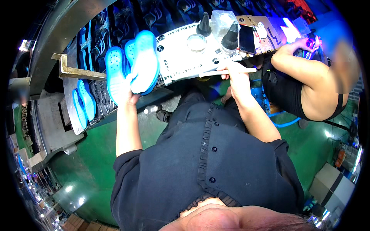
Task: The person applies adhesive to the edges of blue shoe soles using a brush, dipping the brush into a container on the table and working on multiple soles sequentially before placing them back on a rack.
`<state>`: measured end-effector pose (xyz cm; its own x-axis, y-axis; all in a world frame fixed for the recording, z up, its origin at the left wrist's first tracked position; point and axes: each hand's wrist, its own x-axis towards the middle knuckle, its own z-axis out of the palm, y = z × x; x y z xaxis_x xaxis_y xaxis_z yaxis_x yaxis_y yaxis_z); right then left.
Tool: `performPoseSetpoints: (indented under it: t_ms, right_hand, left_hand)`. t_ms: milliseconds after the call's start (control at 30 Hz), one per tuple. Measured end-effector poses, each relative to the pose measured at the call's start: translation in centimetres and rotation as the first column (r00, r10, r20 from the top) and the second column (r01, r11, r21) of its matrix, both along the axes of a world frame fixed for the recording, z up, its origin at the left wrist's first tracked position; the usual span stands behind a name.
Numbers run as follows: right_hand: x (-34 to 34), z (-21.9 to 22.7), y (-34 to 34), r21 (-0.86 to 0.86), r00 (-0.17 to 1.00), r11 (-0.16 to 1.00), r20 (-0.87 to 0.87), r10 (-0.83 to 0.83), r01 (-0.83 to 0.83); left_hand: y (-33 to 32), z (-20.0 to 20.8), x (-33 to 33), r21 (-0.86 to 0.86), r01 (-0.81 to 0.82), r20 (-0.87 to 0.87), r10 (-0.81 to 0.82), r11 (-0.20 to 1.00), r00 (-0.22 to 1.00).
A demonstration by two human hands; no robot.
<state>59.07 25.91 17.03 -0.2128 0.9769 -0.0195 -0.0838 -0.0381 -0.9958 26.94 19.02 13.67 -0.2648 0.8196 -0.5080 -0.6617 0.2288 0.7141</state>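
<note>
My left hand (128, 94) is closed on a bright blue shoe sole (147, 61), its thumb over the near end. Beside and partly behind it are a blue sole with holes (115, 63) and another holed blue piece (130, 50), mostly covered. My right hand (236, 75) pinches a thin brush (247, 71) with a pale handle, lying nearly level over the near edge of a white printed sheet (177, 63). On that sheet stand a round clear dish (196, 42) and two bottles with black cone tips, one farther (204, 26) and one nearer (230, 38).
A clear plastic box (223, 22) and a black phone (247, 39) sit behind the bottles. At the left, two blue soles (85, 99) lie on the line beside a metal bar (83, 72). A co-worker's arm (302, 68) reaches in from the right.
</note>
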Motion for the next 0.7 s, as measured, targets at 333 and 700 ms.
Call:
performPoseSetpoints:
  t_ms: [333, 700]
  right_hand:
    - [-2.1, 4.3, -1.9, 0.367, 0.969, 0.898, 0.145, 0.202, -0.243]
    - [-3.0, 3.6, -2.3, 0.719, 0.946, 0.642, 0.322, 0.032, -0.266]
  left_hand:
    - [-2.6, 2.9, 9.1, 0.307, 0.131, -0.689, 0.125, 0.943, 0.714]
    - [-3.0, 4.4, 11.1, 0.430, 0.182, -0.775, 0.258, 0.884, 0.576]
